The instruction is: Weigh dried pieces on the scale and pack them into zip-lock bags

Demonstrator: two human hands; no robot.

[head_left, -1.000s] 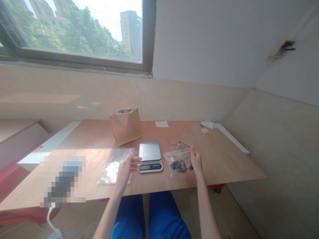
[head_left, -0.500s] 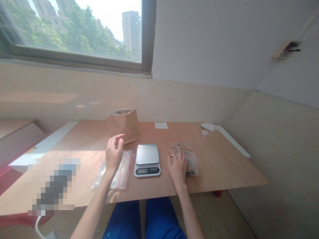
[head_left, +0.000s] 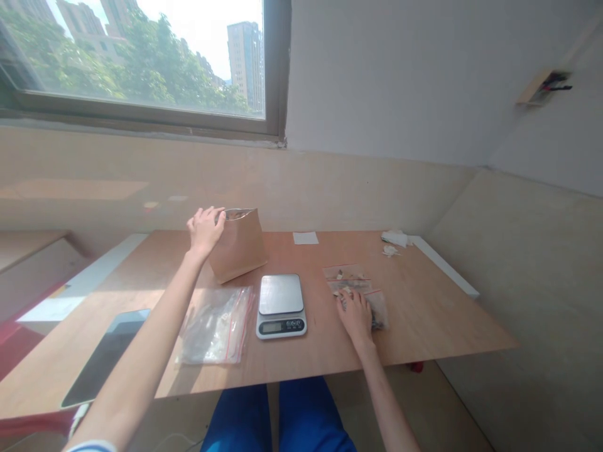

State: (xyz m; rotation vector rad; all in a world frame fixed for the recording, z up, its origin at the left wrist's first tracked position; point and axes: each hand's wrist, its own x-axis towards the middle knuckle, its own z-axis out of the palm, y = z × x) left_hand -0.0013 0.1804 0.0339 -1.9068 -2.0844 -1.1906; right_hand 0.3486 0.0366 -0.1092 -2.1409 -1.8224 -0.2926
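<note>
My left hand (head_left: pixel 206 229) reaches to the brown paper bag (head_left: pixel 239 248), its fingers bent over the left side of the open rim. The bag stands upright, and its contents are mostly hidden. On the right, my right hand (head_left: pixel 354 314) rests on small filled clear zip bags (head_left: pixel 378 307), fingers curled down onto them; its grip is partly hidden. Red lines run along the bags' seals, and pale and dark pieces show inside. Between my hands sits a kitchen scale (head_left: pixel 281 295) with a bare metal plate. Flat clear zip bags (head_left: pixel 214 326) lie left of it.
A phone (head_left: pixel 106 358) lies at the table's left front, under my left forearm. A white paper slip (head_left: pixel 306 238) is near the back edge. Crumpled white scraps (head_left: pixel 394 238) lie at the back right. The wooden table (head_left: pixel 424 314) ends just before my legs.
My left hand has moved up and away from above the flat zip bags to the paper bag's rim. My right hand has curled lower onto the filled bags, which shifted slightly right.
</note>
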